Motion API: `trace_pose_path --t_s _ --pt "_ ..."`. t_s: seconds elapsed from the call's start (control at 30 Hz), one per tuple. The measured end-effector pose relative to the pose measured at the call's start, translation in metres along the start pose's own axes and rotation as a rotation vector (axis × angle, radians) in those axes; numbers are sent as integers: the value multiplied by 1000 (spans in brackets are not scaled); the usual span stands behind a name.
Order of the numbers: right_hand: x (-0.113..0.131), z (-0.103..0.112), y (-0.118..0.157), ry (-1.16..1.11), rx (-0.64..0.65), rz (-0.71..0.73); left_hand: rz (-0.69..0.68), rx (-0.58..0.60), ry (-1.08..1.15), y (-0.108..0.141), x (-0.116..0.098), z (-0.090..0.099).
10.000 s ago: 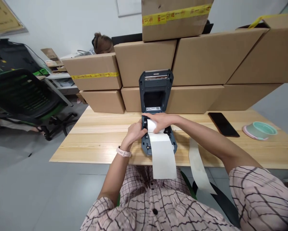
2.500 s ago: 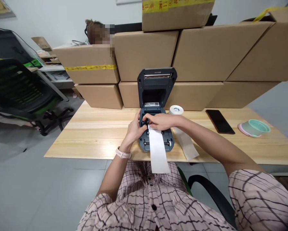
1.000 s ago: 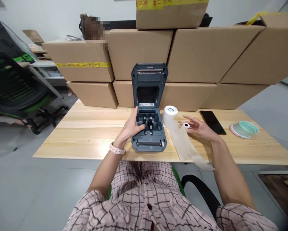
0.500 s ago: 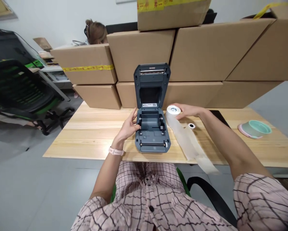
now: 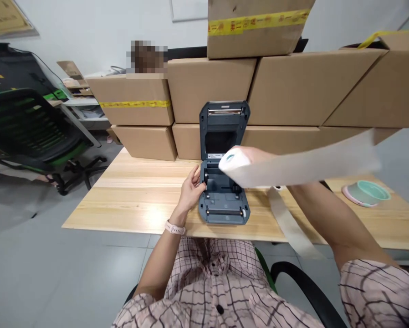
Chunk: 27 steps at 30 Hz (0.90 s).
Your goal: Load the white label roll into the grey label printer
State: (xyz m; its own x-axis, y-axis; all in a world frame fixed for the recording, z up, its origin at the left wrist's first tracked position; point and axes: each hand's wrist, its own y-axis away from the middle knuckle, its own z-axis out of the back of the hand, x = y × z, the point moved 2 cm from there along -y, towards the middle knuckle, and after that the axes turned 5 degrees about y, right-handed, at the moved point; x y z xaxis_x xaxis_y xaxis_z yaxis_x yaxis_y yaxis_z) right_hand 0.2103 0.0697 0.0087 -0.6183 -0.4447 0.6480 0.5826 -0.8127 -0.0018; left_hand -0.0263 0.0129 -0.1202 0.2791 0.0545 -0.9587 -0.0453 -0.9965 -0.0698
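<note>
A dark grey label printer stands on the wooden table with its lid raised, its inner bay showing two black roll holders. My left hand is at the printer's left side, thumb over the edge and fingers along the outer wall. Above the bay's right part, my right hand grips a white label roll, tilted, its core facing left. From the roll a long loose paper strip flies out to the right, blurred. The strip partly covers my right hand and the printer's right side.
Behind the printer, cardboard boxes are stacked across the table. A small roll lies right of the printer, with another paper strip hanging over the front edge. A green bowl stands further right. Someone sits behind the boxes.
My right hand has lifted the label roll off the table and brought it left over the printer, its loose strip swinging up to the right. My left hand stays at the printer's left side.
</note>
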Motion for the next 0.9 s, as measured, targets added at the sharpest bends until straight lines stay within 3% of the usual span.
trace_pose_path --t_s 0.1,0.2,0.43,0.63,0.9 --pt "25 -23 -19 255 163 43 13 5 21 -1 -1 2" --pt "32 -38 -28 445 264 62 1 2 38 0 2 3" --pt "33 -42 -30 508 336 84 -12 10 17 2 4 4" --pt "27 -51 -43 522 477 63 -13 103 -13 -2 -1 5" --pt "18 -62 -46 521 448 43 -52 77 -46 -1 0 3"
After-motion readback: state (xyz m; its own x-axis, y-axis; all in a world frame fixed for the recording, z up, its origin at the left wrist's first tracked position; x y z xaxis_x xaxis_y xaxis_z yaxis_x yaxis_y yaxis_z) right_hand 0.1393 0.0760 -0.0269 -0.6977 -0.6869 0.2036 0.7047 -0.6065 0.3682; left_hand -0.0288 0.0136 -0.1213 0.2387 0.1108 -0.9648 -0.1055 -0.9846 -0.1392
